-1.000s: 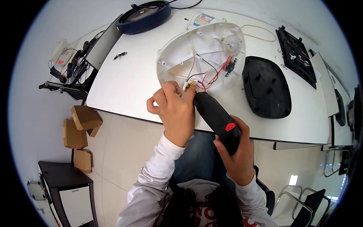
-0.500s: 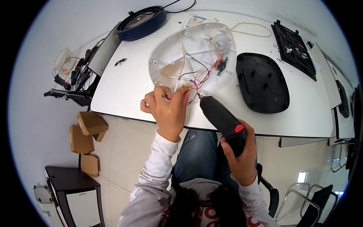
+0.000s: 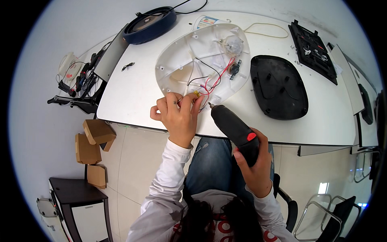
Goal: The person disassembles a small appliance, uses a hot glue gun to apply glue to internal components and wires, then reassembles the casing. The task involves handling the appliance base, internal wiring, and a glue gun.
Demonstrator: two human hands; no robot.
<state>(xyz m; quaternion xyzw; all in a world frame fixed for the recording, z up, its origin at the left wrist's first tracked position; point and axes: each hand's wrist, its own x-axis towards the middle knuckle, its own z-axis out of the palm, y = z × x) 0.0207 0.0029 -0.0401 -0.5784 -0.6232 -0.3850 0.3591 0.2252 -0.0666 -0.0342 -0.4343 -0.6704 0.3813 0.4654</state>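
Note:
A white oval plastic shell (image 3: pixel 189 60) lies open side up on the white table (image 3: pixel 133 88), with red, black and white wires (image 3: pixel 213 78) and a clear round part inside. My left hand (image 3: pixel 177 115) rests at the shell's near rim, fingertips pinching a small yellow piece (image 3: pixel 196 93) by the wires. My right hand (image 3: pixel 252 165) grips a black electric screwdriver (image 3: pixel 234 129) with a red button; its bit points at the shell's near edge, just right of my left fingers.
A black oval cover (image 3: pixel 278 86) lies right of the shell. A black grid panel (image 3: pixel 312 50) sits at the far right, a dark blue round device (image 3: pixel 150 24) at the far left. Cardboard boxes (image 3: pixel 94 141) and a black cabinet (image 3: pixel 80 201) stand on the floor at left.
The screwdriver has drawn back from the shell toward me, its bit now clear of my left fingers. My left hand stays at the shell's near rim.

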